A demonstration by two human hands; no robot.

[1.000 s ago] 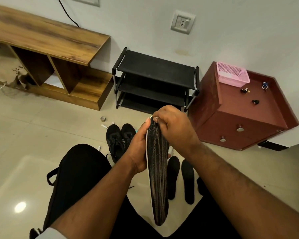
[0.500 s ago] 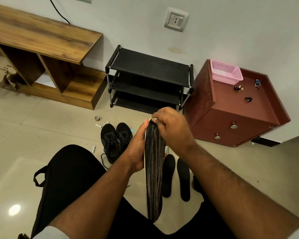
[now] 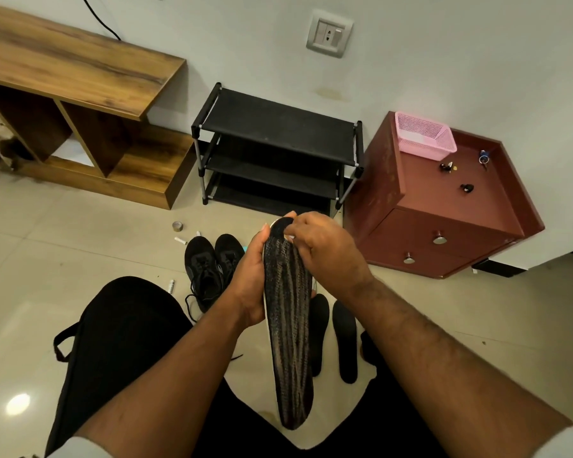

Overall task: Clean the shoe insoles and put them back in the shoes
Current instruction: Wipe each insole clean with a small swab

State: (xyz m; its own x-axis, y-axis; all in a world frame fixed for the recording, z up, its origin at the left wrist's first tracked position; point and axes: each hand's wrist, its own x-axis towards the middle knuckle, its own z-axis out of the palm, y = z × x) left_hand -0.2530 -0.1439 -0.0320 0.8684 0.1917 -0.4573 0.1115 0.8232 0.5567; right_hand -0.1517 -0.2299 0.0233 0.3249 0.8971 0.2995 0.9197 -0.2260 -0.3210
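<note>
Shoes left of held insole; two insoles on floor behind it.

A long shoe with a dark knit upper streaked black and brown and a white sole edge is held up over the lap, toe end near, heel end far. The left hand grips its left side and the right hand pinches the heel opening. Two black insoles lie flat side by side on the floor just right of it, lengthwise near to far, the left one partly hidden behind the shoe. A pair of black laced shoes stands together on the floor to the left, toes far.
</note>
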